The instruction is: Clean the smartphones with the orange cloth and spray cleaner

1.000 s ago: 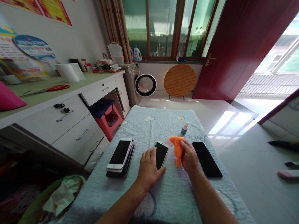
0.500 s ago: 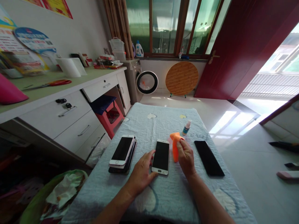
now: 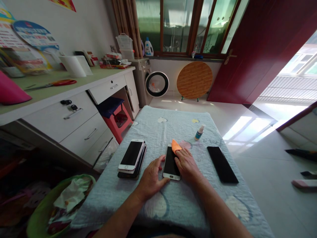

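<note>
On the blue-covered surface [image 3: 195, 206] in front of us, the white phone [image 3: 170, 165] lies flat with its dark screen up and its top end pointing away from us. We have our left hand [image 3: 153, 177] at its left side, thumb by the near edge and fingers curved along the long edge, spread rather than clenched. Our right hand [image 3: 187, 164] reaches over its right side, the fingers grasping the orange cloth [image 3: 175, 146] and laying it against the upper right part of the screen.

To the left of the white phone we see the phone stack [image 3: 132, 159], topped by another white phone with its screen up. To its right, well apart, the black phone [image 3: 222, 164] lies flat and slightly slanted. Beyond it and to the right, we have the small spray bottle [image 3: 198, 133] standing upright.

Farther out, past the surface and to the left of the white phone, are the red stool [image 3: 119, 120] with a dark cushion and, lower down and nearer us, the green bin [image 3: 37, 211] of crumpled things. Straight beyond it, we see the washing machine [image 3: 142, 77] with its round door open, and the round wooden board [image 3: 194, 80] propped upright by the wall.
</note>
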`<move>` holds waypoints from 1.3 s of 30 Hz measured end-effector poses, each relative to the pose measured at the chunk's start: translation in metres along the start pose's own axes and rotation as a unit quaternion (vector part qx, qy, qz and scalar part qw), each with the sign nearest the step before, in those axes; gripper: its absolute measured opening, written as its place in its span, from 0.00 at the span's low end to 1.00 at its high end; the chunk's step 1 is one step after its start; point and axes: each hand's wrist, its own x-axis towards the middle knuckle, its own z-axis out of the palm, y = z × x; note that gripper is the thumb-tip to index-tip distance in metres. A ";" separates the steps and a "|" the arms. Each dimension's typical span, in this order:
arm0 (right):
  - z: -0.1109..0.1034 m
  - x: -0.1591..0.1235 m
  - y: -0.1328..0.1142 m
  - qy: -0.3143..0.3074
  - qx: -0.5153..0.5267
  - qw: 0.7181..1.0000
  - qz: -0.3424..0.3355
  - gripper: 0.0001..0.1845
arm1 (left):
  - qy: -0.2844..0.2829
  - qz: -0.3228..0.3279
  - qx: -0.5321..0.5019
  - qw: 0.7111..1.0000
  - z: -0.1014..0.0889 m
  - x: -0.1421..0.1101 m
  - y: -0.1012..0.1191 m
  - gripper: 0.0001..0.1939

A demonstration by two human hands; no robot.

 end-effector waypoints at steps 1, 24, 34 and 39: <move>-0.001 -0.001 -0.003 -0.015 -0.016 1.000 -0.001 0.12 | 0.002 -0.001 -0.002 1.000 0.000 0.000 0.000 0.39; -0.032 -0.061 -0.051 -0.182 0.011 0.978 -0.097 0.30 | 0.028 0.012 -0.019 0.999 0.001 0.000 -0.001 0.34; -0.027 -0.033 -0.038 -0.171 -0.008 0.976 -0.131 0.30 | 0.030 0.018 -0.015 0.999 0.001 0.001 -0.002 0.36; -0.019 -0.009 -0.025 -0.161 -0.043 0.979 -0.121 0.33 | 0.024 0.016 -0.008 1.000 0.001 0.001 -0.002 0.41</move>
